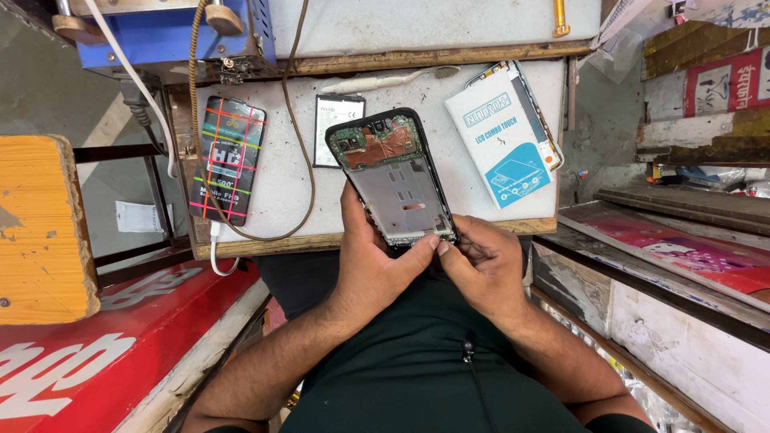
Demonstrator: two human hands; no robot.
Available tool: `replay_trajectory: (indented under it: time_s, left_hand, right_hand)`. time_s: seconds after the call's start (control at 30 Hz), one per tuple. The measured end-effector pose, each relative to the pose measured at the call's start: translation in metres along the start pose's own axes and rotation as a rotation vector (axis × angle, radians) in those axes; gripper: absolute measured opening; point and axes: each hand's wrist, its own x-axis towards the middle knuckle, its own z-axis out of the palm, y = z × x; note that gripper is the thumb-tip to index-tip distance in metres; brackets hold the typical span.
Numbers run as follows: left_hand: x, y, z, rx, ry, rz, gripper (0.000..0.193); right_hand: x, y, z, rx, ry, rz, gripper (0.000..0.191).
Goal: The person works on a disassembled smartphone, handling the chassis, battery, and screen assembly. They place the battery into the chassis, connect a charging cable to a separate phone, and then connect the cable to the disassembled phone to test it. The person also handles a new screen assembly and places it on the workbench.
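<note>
Left hand [373, 261] cradles the opened black smartphone with exposed metal frame and green circuit board [393, 176] from below, thumb on its lower edge. Right hand [481, 265] pinches the phone's lower right corner. Phone is tilted over the white worktable [289, 184]. Nearby lie a flat battery [337, 128], white-and-blue box [501, 136] and black packaged sheet [228, 160].

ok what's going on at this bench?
A person holds an opened phone with its back cover off, circuit board and metal frame exposed. The left hand cradles it from below, and the right hand pinches at its bottom edge, thumbs almost meeting there. It sits over a white work board. On the board lie a phone battery, a black packaged part with coloured lines, a white and blue box and a brown cable.
</note>
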Motion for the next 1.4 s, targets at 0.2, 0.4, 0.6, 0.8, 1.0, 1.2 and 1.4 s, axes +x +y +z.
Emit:
replay_trajectory:
  time_s: [0.2,0.4,0.6,0.8,1.0,1.2,1.4]
  left_hand:
    - [-0.003,0.002,0.001,-0.016,-0.014,-0.010,0.101]
    - [-0.002,0.003,-0.001,-0.042,-0.034,-0.017,0.102]
    - [-0.001,0.000,-0.001,-0.062,-0.028,-0.058,0.099]
    - [-0.001,-0.006,-0.002,-0.054,-0.048,-0.043,0.102]
    - [0.000,-0.010,-0.005,-0.008,-0.099,-0.024,0.104]
    - [0.000,-0.009,-0.005,-0.041,-0.083,-0.015,0.105]
    - [0.003,-0.007,-0.006,-0.026,-0.079,-0.005,0.108]
  right_hand:
    - [-0.002,-0.009,-0.003,-0.060,-0.042,-0.045,0.035]
    - [0.000,-0.009,-0.002,-0.059,-0.055,-0.062,0.039]
    - [0.001,-0.006,-0.001,-0.086,-0.028,-0.044,0.036]
    - [-0.001,-0.001,-0.001,-0.057,-0.020,-0.042,0.027]
    - [-0.001,0.000,0.000,-0.083,0.007,-0.046,0.027]
    - [0.000,-0.012,-0.004,-0.208,-0.040,-0.069,0.032]
    - [0.003,-0.016,-0.002,-0.293,-0.045,-0.088,0.033]
